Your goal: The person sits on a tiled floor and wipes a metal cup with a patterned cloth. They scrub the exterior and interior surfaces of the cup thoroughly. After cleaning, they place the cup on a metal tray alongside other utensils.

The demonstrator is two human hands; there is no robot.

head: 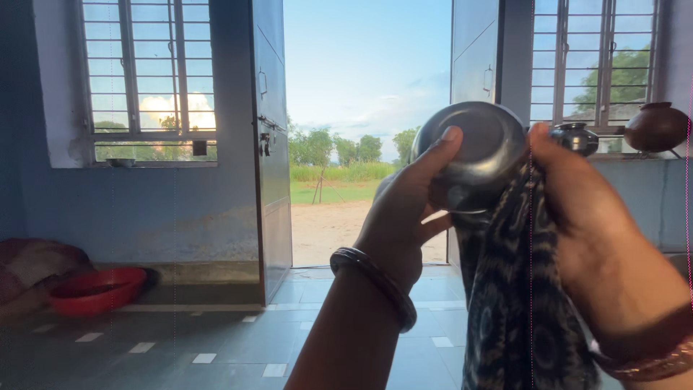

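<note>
I hold a round steel bowl [473, 152] up at chest height, its underside turned toward me. My left hand [404, 213] grips it from the left, thumb pressed on its base, a dark bangle on the wrist. My right hand [592, 217] holds the bowl's right edge together with a dark patterned cloth [516, 296] that hangs down below the bowl.
An open doorway [364, 130] ahead leads to sandy ground and green fields. Barred windows [148, 72] flank it. A red plastic basin [94, 290] sits on the tiled floor at left beside a bundle of cloth. A brown clay pot [655, 127] and a small metal vessel [575, 137] stand on the right sill.
</note>
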